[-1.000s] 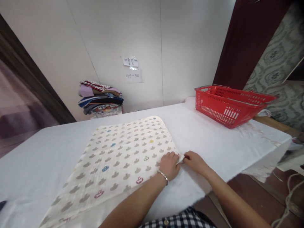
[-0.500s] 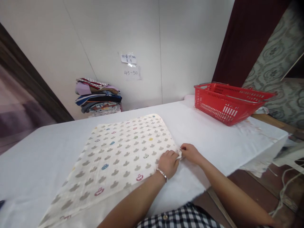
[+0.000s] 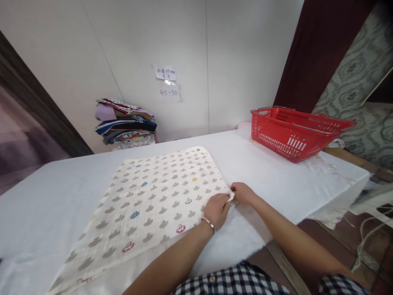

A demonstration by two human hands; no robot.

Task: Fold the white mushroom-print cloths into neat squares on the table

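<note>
A cream cloth [image 3: 162, 196] printed with grey and coloured mushroom shapes lies spread flat on the white-covered table [image 3: 258, 176]. At its near right corner, my left hand [image 3: 216, 211], with a bracelet on the wrist, rests on the fabric with the fingers curled round the edge. My right hand [image 3: 243, 194] is just beside it, thumb and fingers pinching the same corner from the outer side. Between the two hands the corner is slightly gathered and lifted. The fingertips of both hands are partly hidden.
Folded clothes [image 3: 125, 123] form a stack against the wall at the back left. A red plastic basket [image 3: 297, 133] with metal handles stands at the back right. Paper labels [image 3: 167, 84] hang on the wall. White cables [image 3: 362, 246] lie below the table's right end.
My right hand has shifted slightly up and left at the cloth's corner. The gathered corner looks a little smoother. My left hand has barely moved.
</note>
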